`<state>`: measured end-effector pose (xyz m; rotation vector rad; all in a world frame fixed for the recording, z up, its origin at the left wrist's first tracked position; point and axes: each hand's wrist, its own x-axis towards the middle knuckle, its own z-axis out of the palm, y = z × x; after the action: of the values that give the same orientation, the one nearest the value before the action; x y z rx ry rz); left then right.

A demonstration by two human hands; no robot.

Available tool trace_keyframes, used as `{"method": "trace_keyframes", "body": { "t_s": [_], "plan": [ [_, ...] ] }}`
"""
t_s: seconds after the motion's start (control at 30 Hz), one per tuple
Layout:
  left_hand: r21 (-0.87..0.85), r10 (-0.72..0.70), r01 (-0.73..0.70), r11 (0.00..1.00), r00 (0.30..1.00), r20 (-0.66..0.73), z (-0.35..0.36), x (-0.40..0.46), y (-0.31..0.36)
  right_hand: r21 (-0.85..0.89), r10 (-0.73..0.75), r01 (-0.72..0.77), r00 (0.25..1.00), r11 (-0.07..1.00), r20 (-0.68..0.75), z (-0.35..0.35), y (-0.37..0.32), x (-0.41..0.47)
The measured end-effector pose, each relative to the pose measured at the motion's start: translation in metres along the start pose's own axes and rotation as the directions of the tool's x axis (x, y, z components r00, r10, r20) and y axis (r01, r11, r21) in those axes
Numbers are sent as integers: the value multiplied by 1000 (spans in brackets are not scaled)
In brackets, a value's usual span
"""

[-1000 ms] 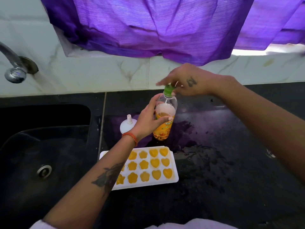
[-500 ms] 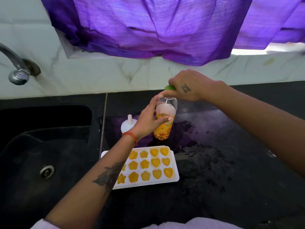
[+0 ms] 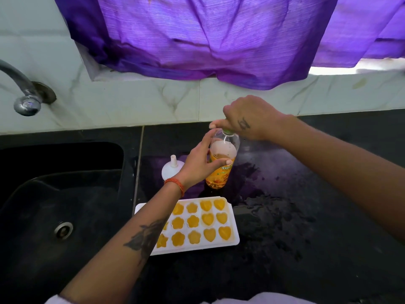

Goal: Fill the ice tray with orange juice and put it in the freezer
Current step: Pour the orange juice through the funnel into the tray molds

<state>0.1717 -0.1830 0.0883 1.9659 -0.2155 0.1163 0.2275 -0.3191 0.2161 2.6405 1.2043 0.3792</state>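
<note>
A clear plastic juice bottle (image 3: 221,170) stands upright on the black counter, about half full of orange juice. My left hand (image 3: 198,163) grips its body from the left. My right hand (image 3: 247,116) is curled over the green cap (image 3: 226,129), which is almost hidden under the fingers. In front of the bottle lies the white ice tray (image 3: 232,218), its flower and heart cells filled with orange juice. My left forearm covers the tray's left end.
A white funnel (image 3: 172,168) stands upside down left of the bottle. The black sink (image 3: 63,194) with its drain and a steel tap (image 3: 24,93) lies to the left. Wet patches spread over the counter (image 3: 306,227) right of the tray. A purple curtain (image 3: 219,36) hangs over the marble backsplash.
My right hand has closed down over the green cap and turned on it. The left hand keeps its grip on the bottle, which stays in place.
</note>
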Motion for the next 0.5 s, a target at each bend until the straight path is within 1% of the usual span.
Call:
{"method": "trace_keyframes", "body": {
  "t_s": [0.07, 0.1, 0.17, 0.23, 0.33, 0.4, 0.47, 0.5],
  "plan": [
    [-19, -11, 11, 1000, 1000, -2, -1, -1, -1, 217, -40, 16, 994, 976, 104, -9, 11, 1],
    [-34, -20, 19, 999, 1000, -8, -2, -1, -1, 265, -78, 43, 989, 963, 126, -13, 13, 1],
    [-43, -26, 25, 999, 1000, -7, -3, -1, -1, 262, -119, 84, 985, 962, 124, -12, 13, 0],
    [-27, -20, 20, 999, 1000, -8, -3, -1, -2, 222, -107, 83, 990, 971, 96, -6, 10, -3],
    [-17, -14, 14, 1000, 1000, -18, -1, -1, -1, 62, -94, 95, 996, 994, -7, 6, 6, -7],
    [-16, -16, 15, 1000, 1000, -21, 0, -2, 0, -33, -48, 46, 997, 998, -62, 10, 3, -9],
    [-4, -13, 13, 1000, 1000, -12, -1, -2, 1, -13, 11, -12, 999, 1000, -47, 8, 4, -7],
    [-2, -11, 11, 1000, 1000, -2, -1, -2, 1, 51, 25, -24, 1000, 998, -16, 4, 6, -6]
  ]
}}
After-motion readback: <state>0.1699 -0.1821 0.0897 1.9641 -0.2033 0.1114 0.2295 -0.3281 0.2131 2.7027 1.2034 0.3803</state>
